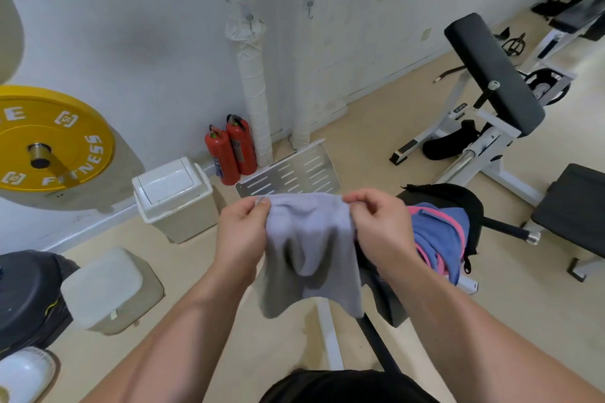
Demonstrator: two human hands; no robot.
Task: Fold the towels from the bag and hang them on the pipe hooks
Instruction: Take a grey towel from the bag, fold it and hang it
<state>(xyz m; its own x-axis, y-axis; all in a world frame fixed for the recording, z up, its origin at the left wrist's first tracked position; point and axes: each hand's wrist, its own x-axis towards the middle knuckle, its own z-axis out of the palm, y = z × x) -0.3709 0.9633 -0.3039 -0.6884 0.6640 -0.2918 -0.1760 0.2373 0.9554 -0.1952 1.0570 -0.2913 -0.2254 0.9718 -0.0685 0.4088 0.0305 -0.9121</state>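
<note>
Beside the black bag (440, 194), a grey towel (311, 249) hangs with its long axis pointing down. Its top edge is stretched level between the left hand (242, 232) and right hand (379, 229), each pinching an upper corner. A blue towel (435, 232) lies inside the bag.

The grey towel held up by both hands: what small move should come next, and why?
Probably bring the two top corners together, folding the grey towel in half: the left hand and right hand each pinch a corner, it hangs loose, and the pipe hooks are bare.

Bare arms extended forward, left hand (240, 232) and right hand (379, 226) level, each pinching grey towel (311, 245)
</note>
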